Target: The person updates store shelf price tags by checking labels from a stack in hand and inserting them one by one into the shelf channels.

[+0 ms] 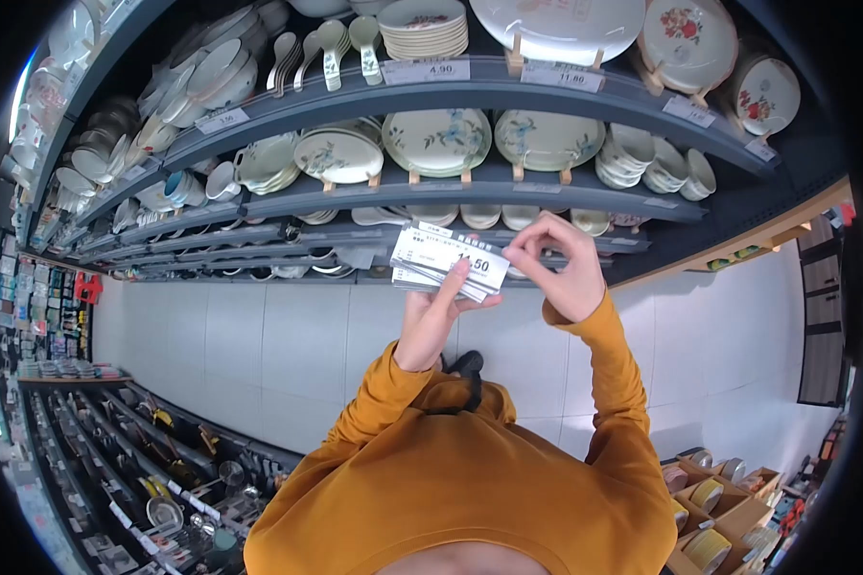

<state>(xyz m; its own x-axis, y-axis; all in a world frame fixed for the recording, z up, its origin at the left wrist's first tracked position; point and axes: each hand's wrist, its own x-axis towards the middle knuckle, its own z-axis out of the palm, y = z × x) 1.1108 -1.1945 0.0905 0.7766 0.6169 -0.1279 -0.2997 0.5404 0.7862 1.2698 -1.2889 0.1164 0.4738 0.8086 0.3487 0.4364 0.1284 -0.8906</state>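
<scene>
A stack of white price tags [441, 251] is held in my left hand [427, 326], with the thumb pressed across the top one. That top tag reads 11.50 or similar; the thumb partly covers the print. My right hand [568, 271] is closed in a pinch, thumb and index finger at the right edge of the stack. Just beyond the hands are the lower shelves, where bowls [479, 217] show partly behind the tags. On the shelf above stand flowered plates [437, 142] propped on small wooden stands.
The upper shelf holds stacked plates [424, 31], ceramic spoons [332, 48] and price labels along its edge [428, 71]. Light floor tiles [278, 335] lie below. Behind me are racks of kitchen utensils [163, 513] and a wooden display box [729, 517].
</scene>
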